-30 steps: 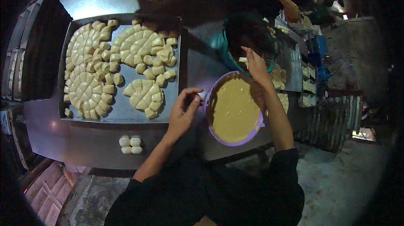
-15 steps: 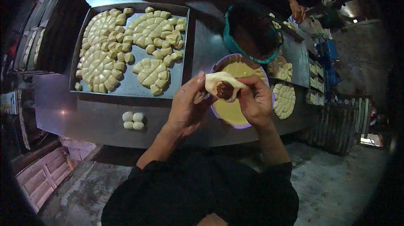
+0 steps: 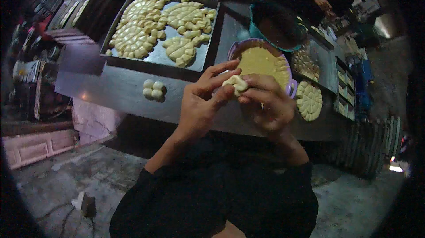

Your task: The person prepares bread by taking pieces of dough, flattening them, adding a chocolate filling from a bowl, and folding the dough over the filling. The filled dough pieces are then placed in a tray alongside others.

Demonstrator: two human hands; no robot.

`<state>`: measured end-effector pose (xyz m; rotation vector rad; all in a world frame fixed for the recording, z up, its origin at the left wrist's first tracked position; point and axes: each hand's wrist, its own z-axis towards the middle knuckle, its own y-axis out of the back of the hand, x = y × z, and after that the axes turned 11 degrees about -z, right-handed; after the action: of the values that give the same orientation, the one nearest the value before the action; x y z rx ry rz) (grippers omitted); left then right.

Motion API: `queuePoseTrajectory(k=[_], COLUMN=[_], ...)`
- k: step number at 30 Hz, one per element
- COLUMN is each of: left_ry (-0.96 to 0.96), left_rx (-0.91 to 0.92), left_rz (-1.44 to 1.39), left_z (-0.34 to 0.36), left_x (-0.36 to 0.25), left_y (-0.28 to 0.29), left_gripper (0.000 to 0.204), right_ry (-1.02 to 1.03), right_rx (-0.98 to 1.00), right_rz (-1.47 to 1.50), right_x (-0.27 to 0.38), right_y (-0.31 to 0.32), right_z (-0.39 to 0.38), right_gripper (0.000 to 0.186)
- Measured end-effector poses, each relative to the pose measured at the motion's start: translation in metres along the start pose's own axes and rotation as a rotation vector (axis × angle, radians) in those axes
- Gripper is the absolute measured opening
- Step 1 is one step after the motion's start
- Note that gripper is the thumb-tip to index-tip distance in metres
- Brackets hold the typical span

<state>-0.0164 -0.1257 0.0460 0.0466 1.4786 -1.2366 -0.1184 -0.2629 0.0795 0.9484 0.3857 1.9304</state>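
Observation:
Between my two hands, above the table's near edge, is a small piece of pale dough [image 3: 236, 85], its edges pinched together. My left hand [image 3: 201, 94] grips its left side between thumb and fingers. Closed on its right side are the fingers of my right hand [image 3: 268, 100]. No brown filling shows on the dough now. Just beyond my hands stands a purple basin [image 3: 233, 52] of yellow paste. To the left, a group of small white dough balls [image 3: 153, 90] sits on the metal table [image 3: 106, 85].
A large metal tray [image 3: 152, 64] holds wheel-shaped groups of dough pieces. Past the basin is a teal tub [image 3: 253, 27] with a dark inside. Scored flat dough [image 3: 309, 100] lies at the right. Across the table is another person's hand [image 3: 325, 7].
The dough was stretched open round a brown filling; its edges are now gathered shut over it. My fingers have drawn closer together. The whole view has shifted.

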Motion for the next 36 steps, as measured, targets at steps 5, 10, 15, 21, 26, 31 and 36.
queuePoseTrajectory(k=[5, 10, 15, 21, 26, 31, 36], left_ry=[0.258, 0.111, 0.037, 0.051, 0.299, 0.419, 0.351], left_rx=[-0.164, -0.238, -0.172, -0.162, -0.367, -0.359, -0.453], left_rz=[-0.166, 0.364, 0.390, 0.170, 0.012, 0.078, 0.404], left_z=[-0.041, -0.069, -0.092, -0.105, -0.089, -0.085, -0.090], left_x=[-0.029, -0.050, -0.061, -0.058, -0.068, -0.066, -0.036], left_y=[0.000, -0.013, -0.003, 0.028, 0.072, 0.137, 0.202], left_gripper=[0.028, 0.022, 0.022, 0.028, 0.031, 0.033, 0.030], right_ry=[0.248, 0.018, 0.155, -0.042, 0.084, 0.065, -0.426], right_rx=[0.137, 0.230, 0.300, 0.282, 0.481, 0.514, 0.476], right_rz=[-0.207, 0.266, 0.153, 0.343, 0.293, -0.057, 0.230], right_x=[0.044, 0.052, 0.053, 0.063, 0.063, 0.049, 0.039], right_y=[0.003, -0.002, -0.008, -0.036, -0.078, -0.132, -0.216], right_z=[-0.005, -0.009, 0.002, 0.007, 0.022, 0.034, 0.008], right_gripper=[0.034, 0.027, 0.021, 0.038, 0.055, 0.059, 0.049])
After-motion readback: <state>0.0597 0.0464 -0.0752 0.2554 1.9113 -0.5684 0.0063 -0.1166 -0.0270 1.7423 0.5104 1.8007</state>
